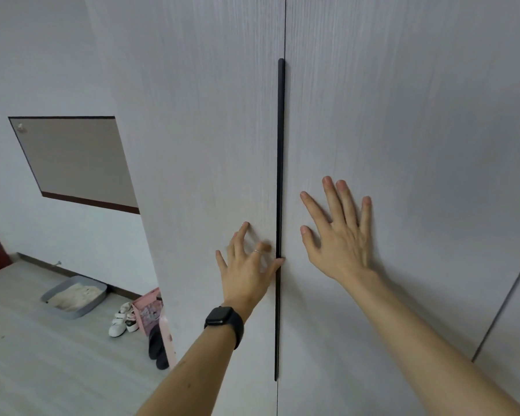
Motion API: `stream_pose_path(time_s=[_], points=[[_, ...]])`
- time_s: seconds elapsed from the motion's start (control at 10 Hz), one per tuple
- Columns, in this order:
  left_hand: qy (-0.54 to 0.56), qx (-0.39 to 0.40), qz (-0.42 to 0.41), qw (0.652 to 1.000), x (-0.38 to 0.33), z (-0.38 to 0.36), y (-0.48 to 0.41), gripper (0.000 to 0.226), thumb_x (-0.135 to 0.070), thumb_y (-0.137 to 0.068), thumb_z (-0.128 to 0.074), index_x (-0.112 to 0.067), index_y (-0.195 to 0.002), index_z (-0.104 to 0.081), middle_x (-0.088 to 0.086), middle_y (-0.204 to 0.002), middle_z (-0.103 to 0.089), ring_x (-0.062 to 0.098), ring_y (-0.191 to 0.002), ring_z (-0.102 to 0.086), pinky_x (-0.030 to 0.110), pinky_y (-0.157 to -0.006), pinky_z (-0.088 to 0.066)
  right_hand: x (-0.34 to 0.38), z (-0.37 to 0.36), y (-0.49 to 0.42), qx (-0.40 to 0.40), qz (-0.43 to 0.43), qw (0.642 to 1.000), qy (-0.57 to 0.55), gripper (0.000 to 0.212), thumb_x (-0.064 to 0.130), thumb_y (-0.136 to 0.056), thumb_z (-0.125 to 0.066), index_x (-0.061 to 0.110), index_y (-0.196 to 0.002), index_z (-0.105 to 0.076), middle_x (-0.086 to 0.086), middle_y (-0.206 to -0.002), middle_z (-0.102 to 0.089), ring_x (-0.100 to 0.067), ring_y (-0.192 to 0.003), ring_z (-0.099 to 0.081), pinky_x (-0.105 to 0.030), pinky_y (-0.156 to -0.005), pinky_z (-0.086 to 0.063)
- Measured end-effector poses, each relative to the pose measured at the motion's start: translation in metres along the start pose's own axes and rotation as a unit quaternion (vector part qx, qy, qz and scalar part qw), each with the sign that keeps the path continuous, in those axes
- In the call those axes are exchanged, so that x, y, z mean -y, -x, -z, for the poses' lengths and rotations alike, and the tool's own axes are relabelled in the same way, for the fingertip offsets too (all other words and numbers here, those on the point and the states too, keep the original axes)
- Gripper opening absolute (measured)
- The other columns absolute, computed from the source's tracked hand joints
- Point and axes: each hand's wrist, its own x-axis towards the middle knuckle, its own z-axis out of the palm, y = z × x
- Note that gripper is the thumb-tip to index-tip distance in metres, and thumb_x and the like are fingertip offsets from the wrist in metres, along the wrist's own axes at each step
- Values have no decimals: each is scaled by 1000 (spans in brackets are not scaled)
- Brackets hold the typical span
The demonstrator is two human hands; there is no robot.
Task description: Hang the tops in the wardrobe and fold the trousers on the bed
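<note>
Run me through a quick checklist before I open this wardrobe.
1. Are the pale wood-grain wardrobe doors open for hanging? Not ok, both are shut.
2. Is the long black handle strip within reach? Ok, the thumb of the left hand is at it.
3. Is there a grip on the handle? Not ok, the left fingers are spread, not curled round it.
4. Is the right hand free? Ok, it lies flat on the right door and holds nothing.
5. Is a top ready to hang? Cannot tell, none is in view.
6. Is the left door's swing path free? Cannot tell, a pink patterned bag and dark slippers stand by its foot.
</note>
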Motion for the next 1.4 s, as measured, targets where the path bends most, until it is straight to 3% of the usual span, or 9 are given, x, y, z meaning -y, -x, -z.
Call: stream_pose_path(time_s=[0.1, 0.2, 0.3, 0.4, 0.7, 0.9, 1.2, 1.3, 1.4], points=[[-13, -51, -48, 997, 31, 14, -6, 48, -63, -98, -45, -43, -142, -43, -4, -167, -9, 19, -154, -13, 61, -122, -12, 19, 0, -5, -28, -26, 999, -25, 70, 49, -92, -53, 30, -157, -34, -6, -170, -10, -28, -156, -9, -63, -120, 1], [-37, -97, -69, 992, 45, 30, -32, 64, -55, -101, -45, -43, -158, -19, -4, -170, 1, 18, -156, 2, 57, -124, -8, 47, -4, -23, -54, 2, 998, -20, 71, 49, -96, -48, 27, -160, -27, -5, -170, -11, -27, -156, -11, -65, -120, 0], [-48, -148, -107, 982, 44, 43, -67, 71, -52, -99, -45, -41, -160, -11, -2, -170, 3, 18, -156, 5, 56, -123, -2, 62, -12, -44, -43, -10, 999, 3, 73, 51, -98, -43, 27, -162, -19, -5, -170, -9, -25, -156, -10, -64, -120, 0], [-48, -193, -155, 968, 37, 48, -106, 70, -53, -99, -40, -38, -161, -10, 0, -170, 3, 21, -156, 4, 54, -122, 8, 59, -23, -51, -41, -18, 998, 55, 72, 52, -100, -42, 27, -162, -16, -5, -170, -11, -24, -156, -11, -64, -120, -3], [-28, -323, -279, 904, 39, 27, -164, 62, -54, -101, -34, -37, -159, -22, 3, -169, -11, 26, -155, -13, 64, -120, -5, 52, -28, -57, -57, -7, 995, 83, 71, 56, -101, -38, 25, -162, -20, -5, -169, -15, -24, -155, -16, -63, -120, -8], [-24, -316, -292, 903, 42, 22, -168, 62, -54, -101, -33, -38, -160, -19, 1, -170, -4, 23, -156, -7, 63, -121, -4, 28, -21, -62, -76, -123, 980, 136, 61, 50, -106, -24, 28, -162, -14, -2, -170, -5, -26, -157, -7, -66, -119, -2], [-17, -302, -283, 910, 40, 27, -165, 60, -53, -103, -33, -36, -159, -21, 2, -169, -8, 23, -156, -7, 63, -120, -5, 31, -12, -65, -11, -134, 980, 149, 63, 52, -106, -24, 29, -163, -9, -2, -171, -2, -26, -157, -3, -68, -119, -7], [-18, -293, -272, 916, 38, 33, -162, 61, -52, -102, -33, -38, -160, -18, 2, -168, -9, 22, -156, -5, 64, -120, -5, 38, 13, -66, 23, -130, 986, 105, 66, 50, -103, -37, 31, -162, -15, 0, -170, -4, -22, -157, -1, -65, -120, -8], [-12, -282, -270, 920, 36, 38, -156, 61, -52, -102, -32, -38, -159, -16, 2, -168, -9, 21, -156, -3, 64, -120, -4, 38, 57, -69, 73, -140, 987, -42, 64, 38, -97, -55, 28, -157, -34, 4, -168, -18, -16, -156, -11, -51, -125, -13]])
